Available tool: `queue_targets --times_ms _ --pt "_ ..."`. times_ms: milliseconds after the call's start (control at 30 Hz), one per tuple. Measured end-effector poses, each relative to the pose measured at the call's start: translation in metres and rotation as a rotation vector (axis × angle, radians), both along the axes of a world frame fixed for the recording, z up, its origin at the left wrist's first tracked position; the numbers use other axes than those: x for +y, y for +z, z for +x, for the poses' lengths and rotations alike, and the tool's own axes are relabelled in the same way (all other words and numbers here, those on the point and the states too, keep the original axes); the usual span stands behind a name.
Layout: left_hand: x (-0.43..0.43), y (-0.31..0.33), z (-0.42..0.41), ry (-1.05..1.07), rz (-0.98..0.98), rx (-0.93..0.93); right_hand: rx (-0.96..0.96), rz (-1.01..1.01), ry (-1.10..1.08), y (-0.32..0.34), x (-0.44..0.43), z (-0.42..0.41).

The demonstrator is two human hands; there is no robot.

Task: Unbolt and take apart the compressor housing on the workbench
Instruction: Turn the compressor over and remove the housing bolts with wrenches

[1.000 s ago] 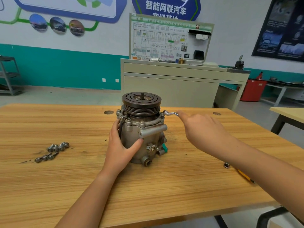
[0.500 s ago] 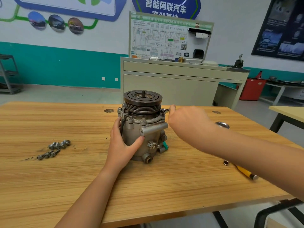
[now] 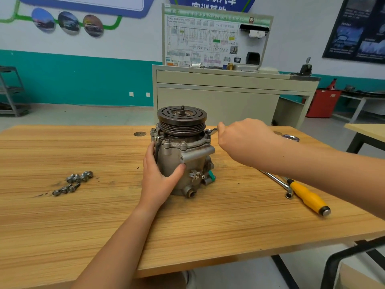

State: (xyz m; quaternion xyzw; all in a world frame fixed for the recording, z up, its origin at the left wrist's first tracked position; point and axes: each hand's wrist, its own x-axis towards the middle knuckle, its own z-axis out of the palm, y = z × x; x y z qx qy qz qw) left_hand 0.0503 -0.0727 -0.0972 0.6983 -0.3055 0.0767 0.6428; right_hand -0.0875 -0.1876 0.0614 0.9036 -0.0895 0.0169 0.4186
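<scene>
Our right hand point(image 3: 243, 140), curled round the wrench point(image 3: 214, 130) at the compressor's point(image 3: 187, 147) 3 o'clock, has swung outward again while our left hand point(image 3: 158, 176) keeps gripping it, so we judge unbolting continues.

Head view – close above the workbench point(image 3: 62, 226); faces forward, tilted down.

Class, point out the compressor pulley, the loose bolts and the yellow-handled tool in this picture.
compressor pulley point(image 3: 170, 116): head view, on its slotted top face.
loose bolts point(image 3: 84, 176): head view, on a bolt in the upper row.
yellow-handled tool point(image 3: 307, 195): head view, middle of the handle.
</scene>
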Motion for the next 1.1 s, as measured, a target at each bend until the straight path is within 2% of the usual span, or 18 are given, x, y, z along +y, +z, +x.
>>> queue_targets --times_ms 167,333,600,800,1100 --pt "0.0 0.002 -0.001 0.005 0.006 0.0 0.046 -0.014 -0.032 0.006 -0.007 0.002" --pt "0.001 0.001 -0.002 -0.002 0.01 0.002 0.057 0.021 0.09 0.018 -0.035 0.005" --pt "0.0 0.0 0.0 0.007 0.002 -0.002 0.133 -0.086 0.223 0.022 -0.048 0.032" --pt "0.002 -0.001 0.003 -0.007 0.005 -0.005 0.093 0.003 0.178 0.004 -0.063 0.042" --pt "0.003 -0.001 0.003 -0.002 0.014 0.004 0.024 0.106 0.305 0.0 -0.079 0.064"
